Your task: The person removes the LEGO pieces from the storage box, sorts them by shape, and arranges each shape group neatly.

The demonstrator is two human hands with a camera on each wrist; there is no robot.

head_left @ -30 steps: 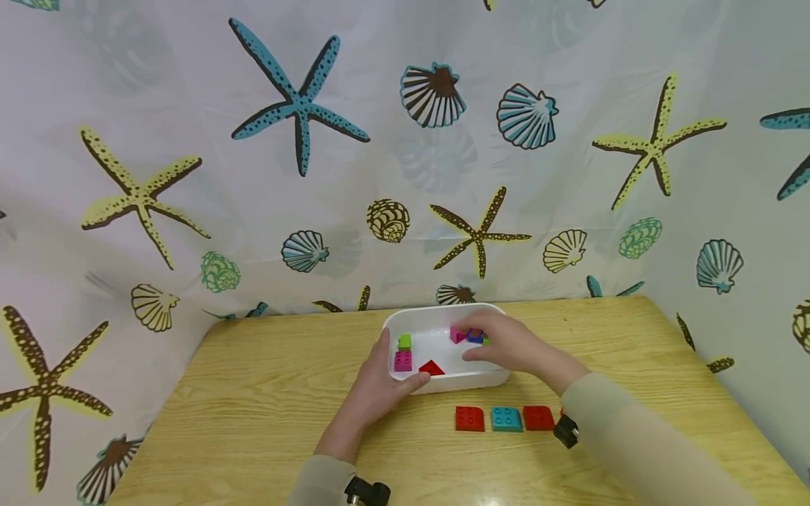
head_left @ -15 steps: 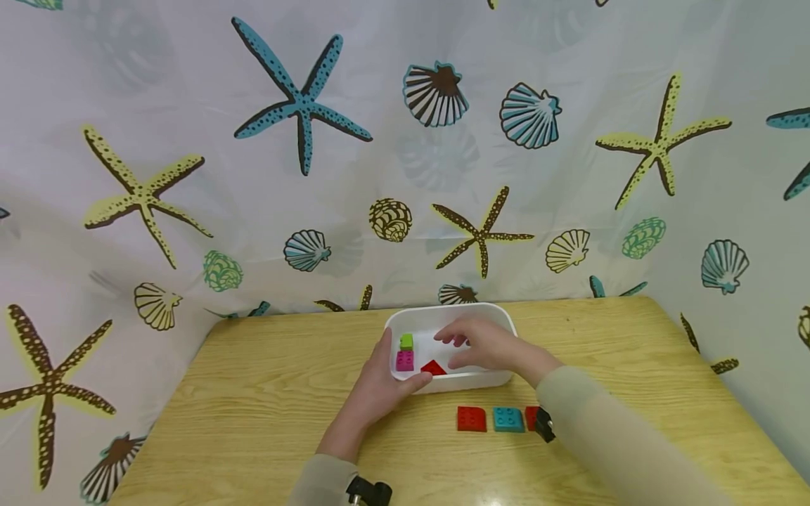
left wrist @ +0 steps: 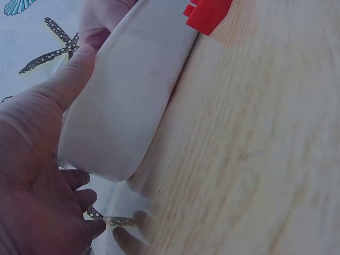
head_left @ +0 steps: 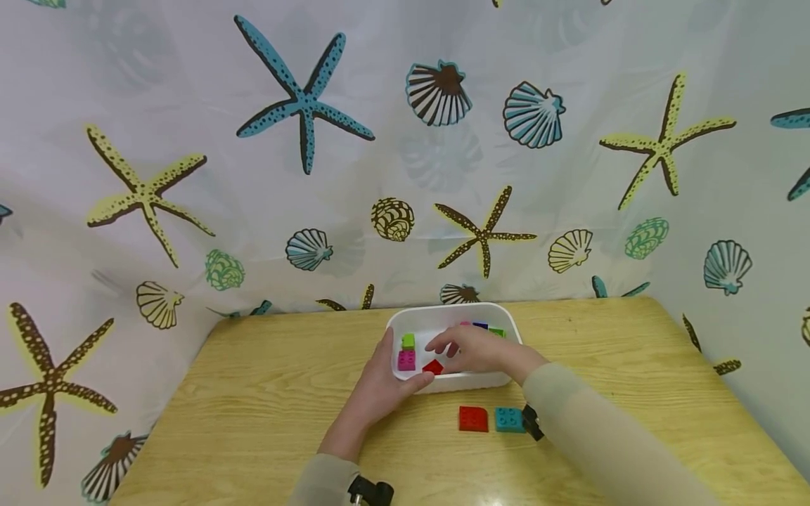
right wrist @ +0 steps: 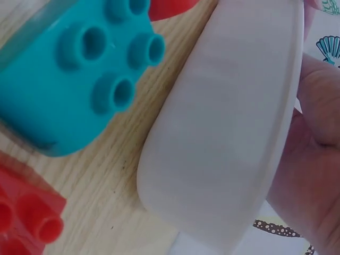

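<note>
My left hand (head_left: 376,390) grips the left end of a white plastic bin (head_left: 468,381), its thumb along the front rim in the left wrist view. Inside the bin, my right hand (head_left: 479,349) reaches in with bent fingers spread from the thumb. The thumb is right at a red toy brick (head_left: 433,367), and nothing shows between the fingers. A magenta brick (head_left: 407,360) and a lime green brick (head_left: 408,342) lie at the bin's left end. Behind the right hand, blue (head_left: 481,325) and green bricks (head_left: 497,332) are partly hidden.
In front of the bin, a red brick (head_left: 473,419) and a teal brick (head_left: 509,419) lie in a row on the wooden table (head_left: 266,400). The right wrist view shows another red brick (right wrist: 26,218) beyond the teal one. A patterned curtain (head_left: 354,183) stands behind.
My right hand has moved left inside the bin, from the pink and blue bricks towards the red one. My left hand stays on the bin's left end.
</note>
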